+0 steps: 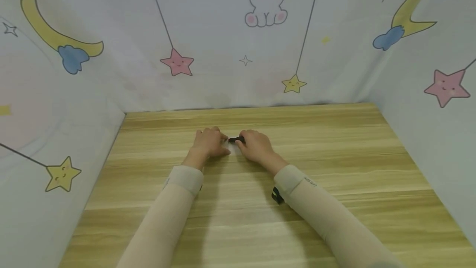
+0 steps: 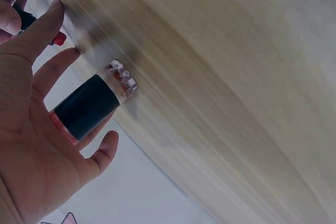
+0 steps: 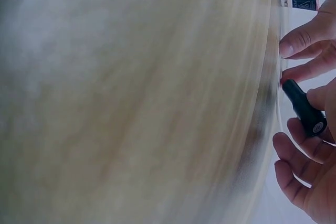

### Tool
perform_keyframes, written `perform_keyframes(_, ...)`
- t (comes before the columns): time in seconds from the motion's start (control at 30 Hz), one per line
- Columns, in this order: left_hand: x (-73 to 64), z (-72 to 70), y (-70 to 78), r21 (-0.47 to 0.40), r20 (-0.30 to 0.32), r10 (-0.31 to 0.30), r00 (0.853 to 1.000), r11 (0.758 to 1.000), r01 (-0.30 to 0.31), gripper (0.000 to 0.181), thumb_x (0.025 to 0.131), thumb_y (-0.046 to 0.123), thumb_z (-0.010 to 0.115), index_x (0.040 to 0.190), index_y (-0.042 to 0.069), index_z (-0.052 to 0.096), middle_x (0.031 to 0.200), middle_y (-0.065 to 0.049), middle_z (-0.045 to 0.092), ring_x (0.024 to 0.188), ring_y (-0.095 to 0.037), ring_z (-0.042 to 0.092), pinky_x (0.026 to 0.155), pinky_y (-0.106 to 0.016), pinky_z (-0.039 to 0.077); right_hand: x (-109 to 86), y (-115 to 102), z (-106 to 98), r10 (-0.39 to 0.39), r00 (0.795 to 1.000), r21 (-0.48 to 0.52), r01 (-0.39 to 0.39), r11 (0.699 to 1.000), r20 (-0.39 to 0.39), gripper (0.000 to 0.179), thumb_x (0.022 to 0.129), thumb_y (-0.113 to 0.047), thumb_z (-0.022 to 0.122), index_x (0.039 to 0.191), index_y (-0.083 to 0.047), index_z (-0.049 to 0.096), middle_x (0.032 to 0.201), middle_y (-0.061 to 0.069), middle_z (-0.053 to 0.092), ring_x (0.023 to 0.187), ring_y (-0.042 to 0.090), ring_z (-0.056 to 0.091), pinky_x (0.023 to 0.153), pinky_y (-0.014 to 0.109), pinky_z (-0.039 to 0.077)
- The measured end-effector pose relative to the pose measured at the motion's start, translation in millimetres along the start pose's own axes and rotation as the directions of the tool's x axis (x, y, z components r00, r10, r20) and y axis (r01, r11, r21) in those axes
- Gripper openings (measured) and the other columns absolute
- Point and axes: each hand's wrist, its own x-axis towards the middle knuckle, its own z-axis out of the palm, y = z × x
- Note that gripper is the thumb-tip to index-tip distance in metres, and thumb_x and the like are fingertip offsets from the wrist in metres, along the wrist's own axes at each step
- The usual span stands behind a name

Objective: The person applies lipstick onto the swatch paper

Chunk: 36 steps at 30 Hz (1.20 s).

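My right hand (image 1: 256,146) pinches a short dark object (image 1: 236,139) between thumb and fingers. It tapers toward one end, bears a round mark on its wide end (image 3: 317,127), and a red tip (image 2: 59,39) shows beside it in the left wrist view. Close to that tip is my left hand (image 1: 211,142), its fingers spread and slightly bent. Below the left palm is a small cylinder (image 2: 87,108) with a dark label, a reddish end and a clear faceted end at the table; the left hand hides it in the head view. Whether the fingers grip it is unclear.
The wood-grain table (image 1: 238,226) ends at a white cloth wall (image 1: 223,86) printed with stars, moons and a rabbit. Similar cloth rises along both sides. A small black piece (image 1: 277,195) shows beside the right sleeve (image 1: 316,202).
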Motion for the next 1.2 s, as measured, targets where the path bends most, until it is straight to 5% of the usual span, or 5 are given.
perform_keyframes(1.2, -1.4, -1.1, 0.9, -0.019, 0.002, -0.006, 1.0, 1.0, 0.006, 0.058, 0.085, 0.048, 0.079, 0.135, 0.022, 0.067, 0.141, -0.01, 0.055, 0.126, -0.038, 0.051, 0.107, -0.06, 0.035, -11.0, -2.5, -6.5, -0.04, 0.997, -0.026, 0.042, 0.999, 0.063, 0.031, 0.099, -0.037, 0.065, 0.115, -0.011, 0.073, 0.11, 0.008, 0.074, 0.101, 0.028, 0.069, 0.081, 0.045, 0.057)
